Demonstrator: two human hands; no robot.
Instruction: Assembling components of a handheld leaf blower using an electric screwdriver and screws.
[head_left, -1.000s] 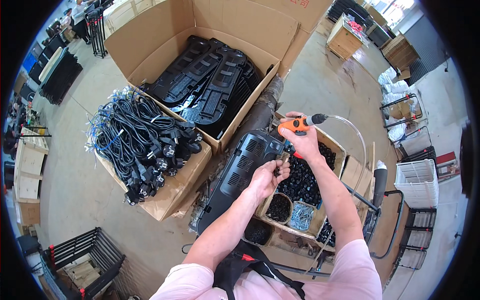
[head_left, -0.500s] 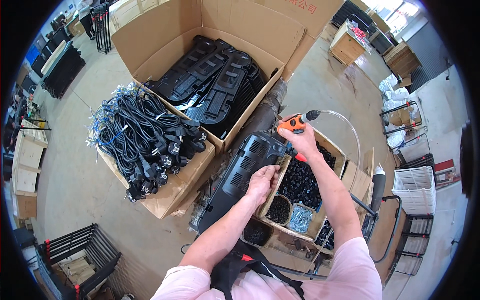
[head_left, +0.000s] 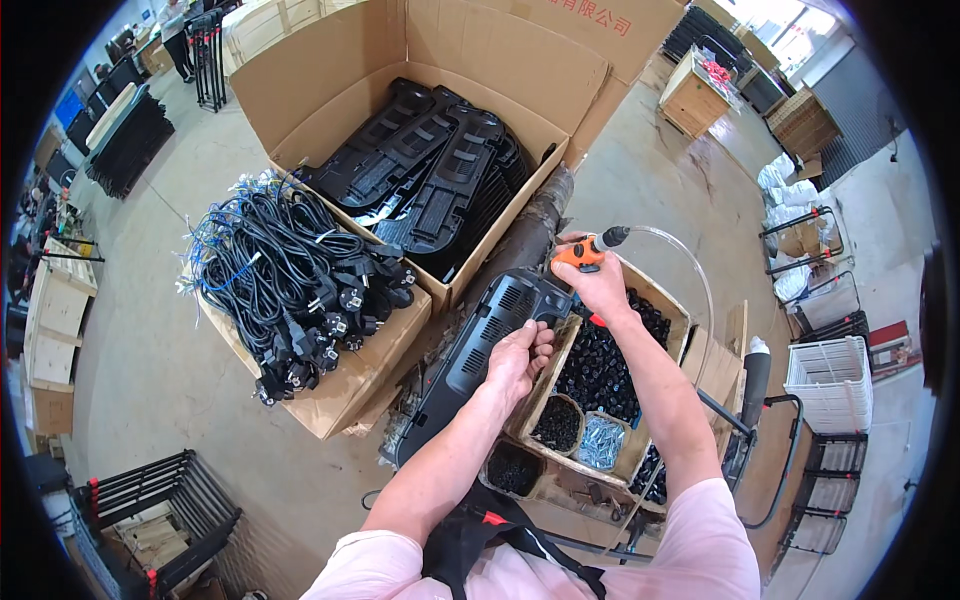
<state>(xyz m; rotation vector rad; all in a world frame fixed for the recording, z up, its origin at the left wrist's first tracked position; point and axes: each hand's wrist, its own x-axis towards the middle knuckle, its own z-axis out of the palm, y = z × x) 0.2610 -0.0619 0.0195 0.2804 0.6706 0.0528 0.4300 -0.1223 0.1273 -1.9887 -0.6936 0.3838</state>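
Note:
My left hand rests on the right edge of a long black vented plastic housing that lies across the workbench. My right hand grips an orange pneumatic screwdriver held over the housing's upper end; a clear air hose arcs away from the tool to the right. Just right of the housing sits a cardboard tray holding small black parts, with small round tubs of black pieces and silvery screws.
A large open carton holds stacked black plastic panels. In front of it a carton carries a heap of black power cords. Black racks, white wire baskets and wooden crates stand on the concrete floor.
The view has shifted slightly. My right hand with the screwdriver stays over the housing's upper end, and my left hand has slid a little along the housing's right edge.

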